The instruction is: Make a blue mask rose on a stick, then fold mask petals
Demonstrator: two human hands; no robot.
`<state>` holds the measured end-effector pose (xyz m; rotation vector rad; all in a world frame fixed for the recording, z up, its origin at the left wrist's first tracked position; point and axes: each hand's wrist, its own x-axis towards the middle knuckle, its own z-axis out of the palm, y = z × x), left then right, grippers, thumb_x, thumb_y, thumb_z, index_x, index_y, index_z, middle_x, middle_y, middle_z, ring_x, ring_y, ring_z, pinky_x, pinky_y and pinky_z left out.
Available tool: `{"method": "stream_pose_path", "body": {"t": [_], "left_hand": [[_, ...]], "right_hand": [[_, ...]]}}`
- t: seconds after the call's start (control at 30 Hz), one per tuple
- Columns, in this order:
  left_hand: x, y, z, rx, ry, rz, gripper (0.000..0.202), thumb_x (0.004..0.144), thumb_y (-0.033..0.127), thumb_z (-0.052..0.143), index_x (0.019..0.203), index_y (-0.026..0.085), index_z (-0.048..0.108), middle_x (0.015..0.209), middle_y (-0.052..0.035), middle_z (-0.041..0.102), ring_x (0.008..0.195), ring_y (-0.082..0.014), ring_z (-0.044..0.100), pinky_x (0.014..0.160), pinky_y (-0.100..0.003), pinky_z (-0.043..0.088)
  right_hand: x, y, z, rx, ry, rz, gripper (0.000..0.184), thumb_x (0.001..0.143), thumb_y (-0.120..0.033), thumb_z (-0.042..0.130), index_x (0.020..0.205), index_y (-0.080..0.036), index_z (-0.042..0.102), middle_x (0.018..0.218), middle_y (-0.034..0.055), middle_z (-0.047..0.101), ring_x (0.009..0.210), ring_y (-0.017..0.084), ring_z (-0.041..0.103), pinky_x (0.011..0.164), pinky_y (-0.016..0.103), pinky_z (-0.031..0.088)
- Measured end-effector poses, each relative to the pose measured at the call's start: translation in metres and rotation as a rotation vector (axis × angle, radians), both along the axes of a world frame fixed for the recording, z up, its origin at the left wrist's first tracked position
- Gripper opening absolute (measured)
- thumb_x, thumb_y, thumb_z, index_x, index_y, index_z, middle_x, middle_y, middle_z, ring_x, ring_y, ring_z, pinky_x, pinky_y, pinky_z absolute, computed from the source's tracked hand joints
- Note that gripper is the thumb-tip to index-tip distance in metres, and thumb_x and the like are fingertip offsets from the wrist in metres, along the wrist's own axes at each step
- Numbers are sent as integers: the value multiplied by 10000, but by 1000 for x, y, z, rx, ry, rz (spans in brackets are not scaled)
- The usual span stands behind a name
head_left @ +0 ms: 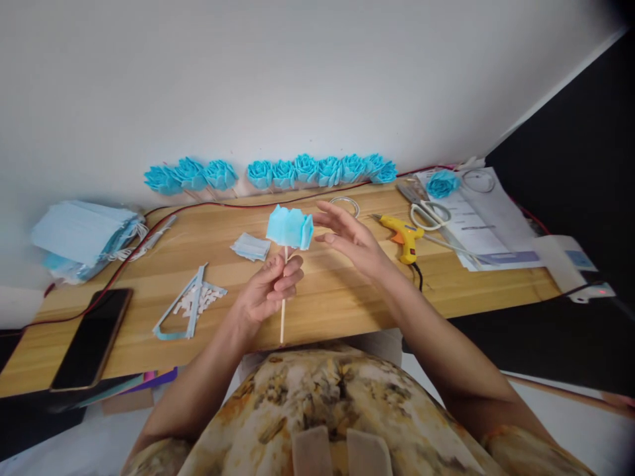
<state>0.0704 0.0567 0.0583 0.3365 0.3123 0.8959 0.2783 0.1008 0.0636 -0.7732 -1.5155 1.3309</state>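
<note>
Over the middle of the wooden table, a light blue flower (290,227) is held upright on a thin pale stick. My left hand (275,285) is closed round the stick, just under the petals. Beside the flower, to its right, is my right hand (350,239). Its fingers are apart and hold nothing, with the fingertips close to the petals. A small stack of blue fabric pieces (251,246) lies left of the flower. Farther right, a yellow glue gun (404,237) rests on its side.
Several finished blue flowers (306,169) line the wall. Face masks (86,231) are piled left, near a phone (92,340). Cut strips (193,305) and white scraps lie in front. Scissors (429,213), papers (476,228) and a power strip (570,264) are at right. A red-black cable (213,204) crosses behind.
</note>
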Motion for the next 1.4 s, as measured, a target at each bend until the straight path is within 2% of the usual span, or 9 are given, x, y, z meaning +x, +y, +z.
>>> {"method": "stream_pose_path", "body": {"t": [0.23, 0.43, 0.53, 0.63, 0.8, 0.97, 1.17, 1.27, 1.4], "left_hand": [[11, -6, -5, -29, -112, -40, 206, 842, 160, 796, 870, 127, 595, 687, 51, 462, 445, 8, 420, 289, 6, 253], [12, -7, -6, -83, -1, -15, 144, 998, 154, 564, 865, 124, 610, 668, 45, 443, 412, 4, 362, 283, -23, 221], [12, -4, -7, -108, 122, -13, 93, 974, 182, 621, 932, 113, 668, 647, 51, 441, 435, -17, 393, 315, -63, 294], [12, 2, -8, -130, 198, 23, 116, 887, 211, 749, 865, 112, 692, 610, 56, 423, 459, -42, 421, 338, -104, 332], [8, 8, -5, -103, 221, 67, 178, 816, 253, 830, 856, 116, 724, 577, 68, 399, 447, -39, 380, 335, -106, 297], [8, 11, -1, -84, 263, 63, 183, 839, 278, 811, 869, 116, 731, 574, 67, 385, 438, -38, 346, 334, -106, 275], [11, 14, -2, -15, 306, 31, 231, 828, 317, 823, 914, 118, 743, 570, 69, 377, 437, -41, 353, 337, -105, 275], [12, 16, -3, 15, 300, 21, 338, 735, 358, 899, 929, 120, 758, 560, 69, 414, 438, -35, 372, 342, -101, 285], [13, 20, -1, 48, 348, 15, 367, 727, 387, 900, 924, 118, 747, 555, 68, 428, 433, -33, 372, 346, -102, 267]], "right_hand": [[-5, 12, -4, 34, 53, 56, 555, 854, -434, 772, 1372, -346, 593, 1395, 39, 636, 1378, 262, 538, 1049, 421, 542], [-7, 19, -5, -9, 68, 19, 571, 772, -454, 836, 1292, -313, 647, 1161, 33, 683, 1032, 198, 673, 960, 390, 574], [-11, 19, 0, 21, 28, -52, 517, 765, -467, 833, 1224, -287, 680, 1051, 24, 672, 983, 188, 654, 919, 369, 577], [-14, 18, 5, 28, -10, -142, 452, 818, -508, 776, 1199, -283, 689, 962, 12, 668, 934, 179, 649, 908, 368, 575], [-16, 12, 1, -56, -2, -312, 480, 931, -617, 589, 1295, -307, 634, 1128, 45, 711, 1084, 210, 664, 948, 396, 579], [-19, 8, -6, -171, 93, -135, 651, 893, -642, 628, 1460, -352, 493, 1350, 49, 662, 1292, 244, 604, 1090, 471, 513], [-25, 9, -5, -291, 181, -44, 838, 816, -614, 727, 1533, -345, 388, 1198, 21, 713, 1197, 228, 659, 1143, 482, 474], [-27, 10, -4, -288, 183, -41, 895, 792, -574, 763, 1552, -328, 360, 1154, 16, 725, 1171, 225, 669, 1154, 485, 463], [-28, 13, -4, -244, 134, -54, 903, 785, -530, 776, 1557, -343, 346, 1201, 24, 720, 1183, 233, 665, 1158, 499, 456]]}}
